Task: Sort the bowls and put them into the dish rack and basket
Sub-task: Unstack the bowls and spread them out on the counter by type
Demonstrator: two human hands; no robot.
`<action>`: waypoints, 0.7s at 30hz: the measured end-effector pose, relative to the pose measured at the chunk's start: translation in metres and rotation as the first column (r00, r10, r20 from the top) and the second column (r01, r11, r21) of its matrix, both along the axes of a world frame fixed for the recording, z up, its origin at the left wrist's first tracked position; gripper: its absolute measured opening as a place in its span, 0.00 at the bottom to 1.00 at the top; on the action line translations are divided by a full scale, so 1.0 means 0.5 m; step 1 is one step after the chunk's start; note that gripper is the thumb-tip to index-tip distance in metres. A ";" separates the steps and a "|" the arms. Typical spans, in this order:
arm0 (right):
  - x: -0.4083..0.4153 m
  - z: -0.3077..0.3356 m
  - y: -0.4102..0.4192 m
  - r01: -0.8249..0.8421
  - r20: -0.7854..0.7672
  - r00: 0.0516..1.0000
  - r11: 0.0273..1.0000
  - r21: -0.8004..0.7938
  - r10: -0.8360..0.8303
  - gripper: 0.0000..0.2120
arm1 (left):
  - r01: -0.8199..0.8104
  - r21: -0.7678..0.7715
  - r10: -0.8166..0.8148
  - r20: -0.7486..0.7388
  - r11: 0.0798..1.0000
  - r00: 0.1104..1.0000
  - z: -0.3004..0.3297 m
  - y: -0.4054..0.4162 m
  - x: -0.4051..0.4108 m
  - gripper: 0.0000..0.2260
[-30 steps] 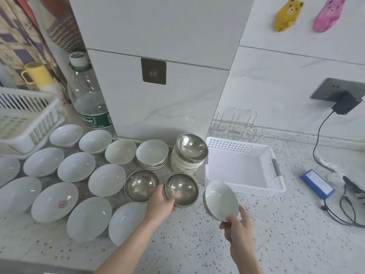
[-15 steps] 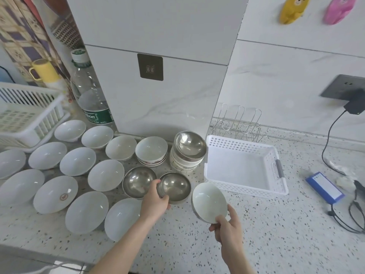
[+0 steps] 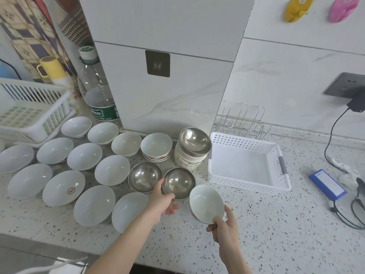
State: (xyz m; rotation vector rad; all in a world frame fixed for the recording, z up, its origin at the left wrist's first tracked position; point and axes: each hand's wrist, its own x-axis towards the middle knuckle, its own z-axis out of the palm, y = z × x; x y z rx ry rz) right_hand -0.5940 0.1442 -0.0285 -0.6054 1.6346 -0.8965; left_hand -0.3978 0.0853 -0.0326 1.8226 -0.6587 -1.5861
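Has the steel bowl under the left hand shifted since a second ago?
Yes. The steel bowl gripped by the left hand now tilts up off the counter and sits a little nearer its steel neighbour, away from the white basket.

steel bowls (image 3: 178, 182): looking shiny, mirror-smooth metal
white bowls (image 3: 112, 170): showing glossy ceramic glaze
basket (image 3: 246, 186): looking like matt perforated plastic
countertop (image 3: 276, 224): showing smooth speckled stone

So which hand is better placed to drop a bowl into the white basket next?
Right. The right hand already holds a white bowl just in front of the white basket. The left hand grips a steel bowl farther from it.
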 end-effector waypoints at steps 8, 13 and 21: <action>0.030 -0.005 0.027 -0.006 -0.030 1.000 1.000 0.022 0.006 0.24 | 0.032 0.024 -0.028 -0.171 0.999 0.985 0.028 0.015 0.028 0.34; 0.063 0.002 0.047 -0.007 -0.052 0.999 1.000 0.001 0.007 0.25 | 0.052 -0.038 -0.054 -0.062 0.998 0.997 0.033 0.042 0.085 0.21; 0.133 -0.012 0.094 -0.116 -0.127 0.985 0.993 0.028 0.118 0.28 | -0.050 -0.094 0.044 -0.057 0.994 0.997 0.035 0.065 0.177 0.06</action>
